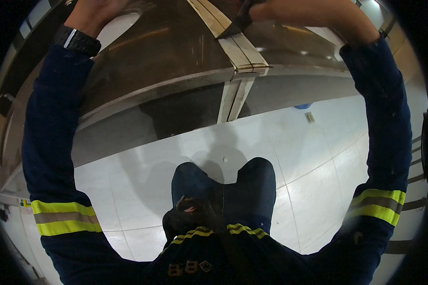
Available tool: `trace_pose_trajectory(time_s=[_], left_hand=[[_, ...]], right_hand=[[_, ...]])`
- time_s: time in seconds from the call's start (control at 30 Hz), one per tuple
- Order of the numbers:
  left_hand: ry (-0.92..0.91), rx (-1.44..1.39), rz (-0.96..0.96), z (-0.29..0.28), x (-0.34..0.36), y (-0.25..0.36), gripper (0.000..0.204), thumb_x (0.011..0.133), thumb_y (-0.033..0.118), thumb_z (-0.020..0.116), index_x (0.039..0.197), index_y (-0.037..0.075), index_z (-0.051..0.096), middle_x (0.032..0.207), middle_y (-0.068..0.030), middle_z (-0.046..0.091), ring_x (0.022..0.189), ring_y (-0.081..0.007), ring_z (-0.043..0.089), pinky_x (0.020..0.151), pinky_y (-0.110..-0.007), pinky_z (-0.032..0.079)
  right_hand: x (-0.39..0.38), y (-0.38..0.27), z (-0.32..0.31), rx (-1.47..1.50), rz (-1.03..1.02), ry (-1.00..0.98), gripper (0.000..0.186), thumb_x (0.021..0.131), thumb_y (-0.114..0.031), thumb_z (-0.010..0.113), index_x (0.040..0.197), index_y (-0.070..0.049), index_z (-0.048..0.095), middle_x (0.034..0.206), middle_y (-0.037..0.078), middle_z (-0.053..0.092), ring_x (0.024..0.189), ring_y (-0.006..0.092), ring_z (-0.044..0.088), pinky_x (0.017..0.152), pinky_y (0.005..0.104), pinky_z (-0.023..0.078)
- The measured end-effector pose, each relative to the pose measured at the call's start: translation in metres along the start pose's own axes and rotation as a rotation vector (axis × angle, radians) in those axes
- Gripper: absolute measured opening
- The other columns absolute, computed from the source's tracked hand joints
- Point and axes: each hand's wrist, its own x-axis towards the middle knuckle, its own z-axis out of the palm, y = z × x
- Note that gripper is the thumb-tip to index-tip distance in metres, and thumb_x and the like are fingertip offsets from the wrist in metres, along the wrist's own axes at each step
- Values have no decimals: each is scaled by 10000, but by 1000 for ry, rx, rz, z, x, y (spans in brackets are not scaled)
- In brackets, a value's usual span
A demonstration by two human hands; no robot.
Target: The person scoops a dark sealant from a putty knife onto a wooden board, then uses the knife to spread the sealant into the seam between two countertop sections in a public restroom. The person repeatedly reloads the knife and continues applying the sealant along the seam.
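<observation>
My right hand, at the top edge, is closed on a putty knife with a dark, wide blade. The blade's edge touches a joint in a dark brown countertop. Strips of pale masking tape border a thin dark line along this joint. More tape runs down the front panel below. At the upper left, my left hand is over the countertop, a black watch on its wrist; its fingers are mostly cut off by the frame's edge.
Pale oval shapes, perhaps basins, show beside my left hand and under my right forearm. White floor tiles lie below the counter, with a small drain grate and a blue object near the panel. My knees are close to the counter.
</observation>
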Motion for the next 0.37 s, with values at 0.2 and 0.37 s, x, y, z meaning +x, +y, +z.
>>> trace_pose_trajectory(time_s=[0.2,0.37], left_hand=[[48,35,-3,-3,-3,1,372,1097,276,445,1303,-9,567,1143,-120,698,974,-219,723,861,-404,641],[15,6,-16,-4,0,0,375,1096,278,449,1307,-10,566,1146,-120,699,976,-221,726,859,-406,643]], right_hand=[[-28,3,24,-69,-132,207,320,870,-159,604,1109,23,713,915,134,725,786,216,663,743,345,527],[-45,-6,17,-112,-149,182,340,857,-158,627,1132,26,708,965,155,720,870,235,683,816,343,535]])
